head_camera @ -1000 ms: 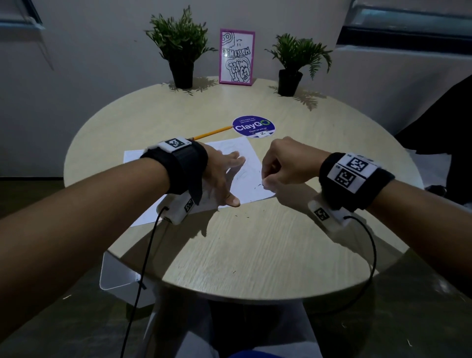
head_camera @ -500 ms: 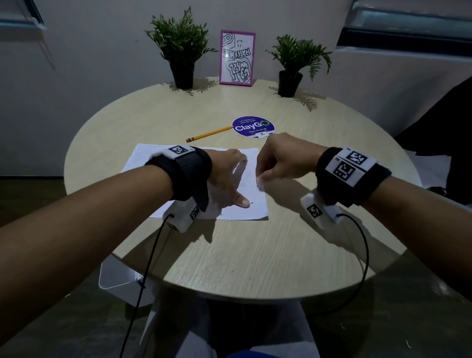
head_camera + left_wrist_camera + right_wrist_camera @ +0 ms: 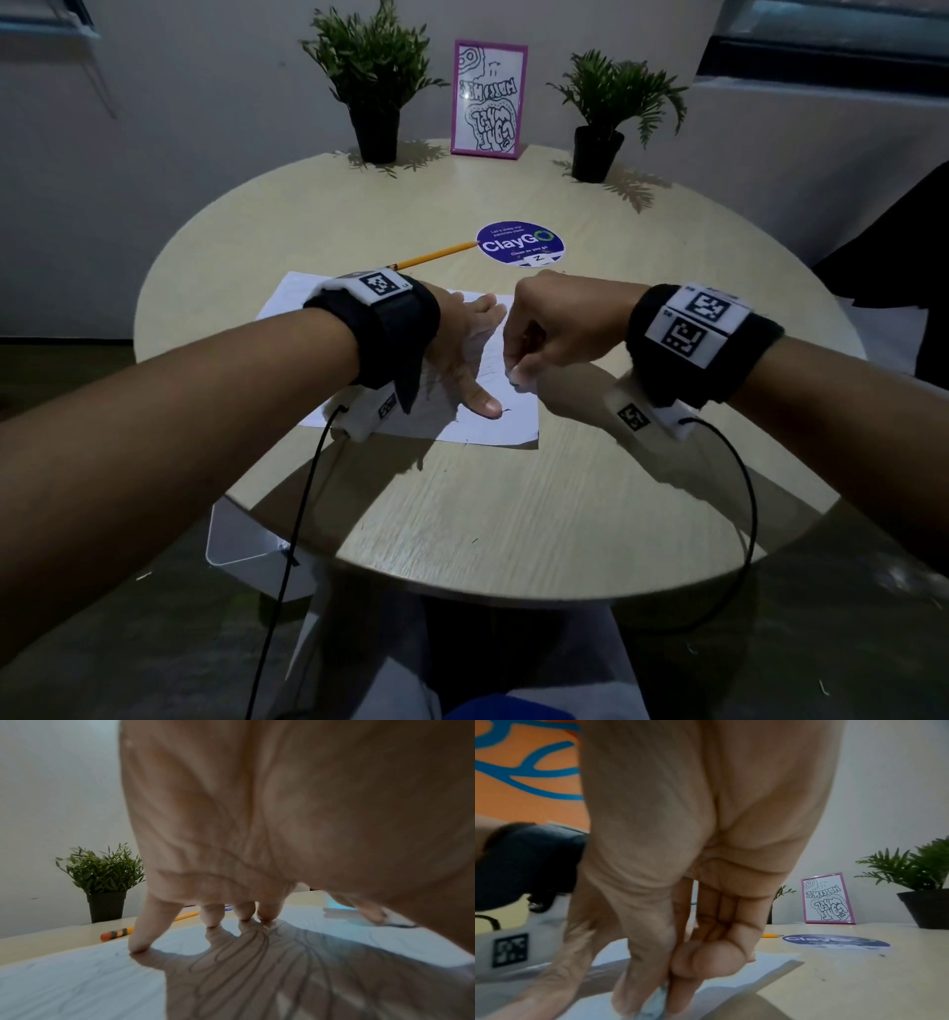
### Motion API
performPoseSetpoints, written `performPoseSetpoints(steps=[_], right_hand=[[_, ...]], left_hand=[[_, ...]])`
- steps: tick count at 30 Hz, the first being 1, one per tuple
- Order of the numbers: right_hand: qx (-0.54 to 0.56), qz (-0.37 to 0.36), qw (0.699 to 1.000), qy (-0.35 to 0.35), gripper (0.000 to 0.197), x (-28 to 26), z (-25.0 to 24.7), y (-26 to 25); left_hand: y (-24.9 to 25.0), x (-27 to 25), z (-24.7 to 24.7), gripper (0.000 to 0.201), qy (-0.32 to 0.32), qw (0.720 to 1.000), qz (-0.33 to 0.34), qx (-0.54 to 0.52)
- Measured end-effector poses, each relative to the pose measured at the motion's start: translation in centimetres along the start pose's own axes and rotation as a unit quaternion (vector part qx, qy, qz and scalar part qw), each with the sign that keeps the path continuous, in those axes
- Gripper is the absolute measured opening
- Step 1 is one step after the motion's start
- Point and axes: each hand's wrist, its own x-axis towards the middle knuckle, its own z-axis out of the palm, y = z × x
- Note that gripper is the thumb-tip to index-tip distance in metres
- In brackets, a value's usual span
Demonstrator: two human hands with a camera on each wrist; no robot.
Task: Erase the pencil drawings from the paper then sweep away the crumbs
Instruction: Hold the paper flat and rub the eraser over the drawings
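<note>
A white sheet of paper with faint pencil lines lies on the round wooden table. My left hand lies flat on the paper with fingers spread, its fingertips pressing the sheet down. My right hand is curled into a fist at the paper's right side and pinches a small white eraser between thumb and fingers, its tip against the paper. A dark pencil mark shows just past my left thumb.
A yellow pencil lies behind the paper, next to a round purple ClayGo sticker. Two potted plants and a pink-framed drawing stand at the table's far edge. A few dark crumbs dot the wood.
The paper has turned and slid so that its edges lie squarer to me. My right hand with the eraser moved back and forth over the sheet's right side; my left hand kept pressing it.
</note>
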Motion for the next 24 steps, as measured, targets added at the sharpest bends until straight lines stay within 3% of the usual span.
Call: performPoseSetpoints(steps=[7,12,18,20,24], right_hand=[[-0.043,0.024,0.994,0.100,0.010,1.7,0.3,0.4],[-0.015,0.009,1.000,0.021,0.006,-0.2,0.1,-0.1],[-0.043,0.015,0.993,0.108,0.015,1.8,0.3,-0.3],[-0.034,0.012,0.994,0.099,0.012,1.4,0.6,-0.3],[-0.013,-0.002,1.000,0.021,0.009,-0.1,0.3,-0.6]], left_hand=[[0.8,-1.0,-0.5,0.117,-0.003,1.000,0.002,0.000],[0.6,-0.6,-0.4,0.134,-0.025,1.000,-0.015,0.002],[2.0,-2.5,-1.0,0.102,-0.005,1.000,0.010,0.004],[2.2,-2.9,-1.2,0.098,-0.003,1.000,0.014,0.010],[2.6,-3.2,-1.2,0.110,-0.013,1.000,0.007,0.014]])
